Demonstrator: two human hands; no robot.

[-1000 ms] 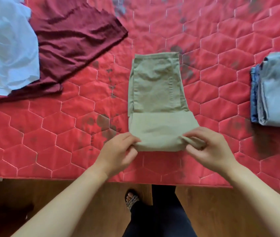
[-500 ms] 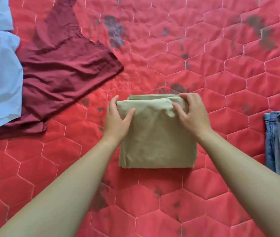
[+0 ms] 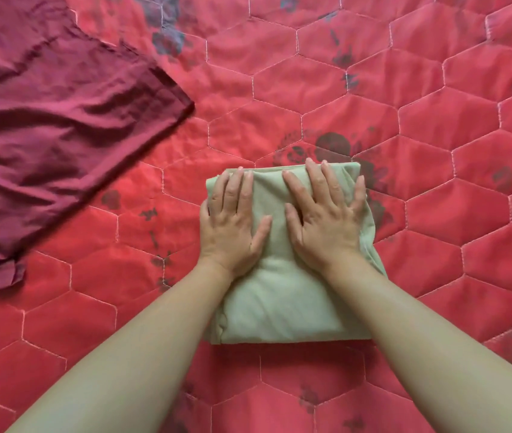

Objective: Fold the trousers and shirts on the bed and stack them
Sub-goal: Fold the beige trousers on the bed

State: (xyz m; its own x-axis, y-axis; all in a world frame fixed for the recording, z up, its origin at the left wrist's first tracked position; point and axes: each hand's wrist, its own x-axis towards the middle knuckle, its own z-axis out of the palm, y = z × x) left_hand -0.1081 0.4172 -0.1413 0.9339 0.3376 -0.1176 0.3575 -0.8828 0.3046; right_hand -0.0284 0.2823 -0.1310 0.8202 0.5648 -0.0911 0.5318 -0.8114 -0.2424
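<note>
The khaki trousers (image 3: 282, 304) lie folded into a compact rectangle in the middle of the red quilted bed cover (image 3: 435, 151). My left hand (image 3: 231, 223) rests flat on the far left part of the bundle, fingers spread, pressing down. Beside it, my right hand (image 3: 326, 214) lies flat on the far right part, palm down, little finger over the right edge. Neither hand grips the cloth. A dark red garment (image 3: 54, 129) lies unfolded and wrinkled at the upper left.
The bed cover has hexagon stitching and dark flower prints. My forearms cover the near corners of the folded trousers.
The near half of the trousers was folded over to the far edge. My hands let go of the cloth and now press flat on top. The view has moved closer.
</note>
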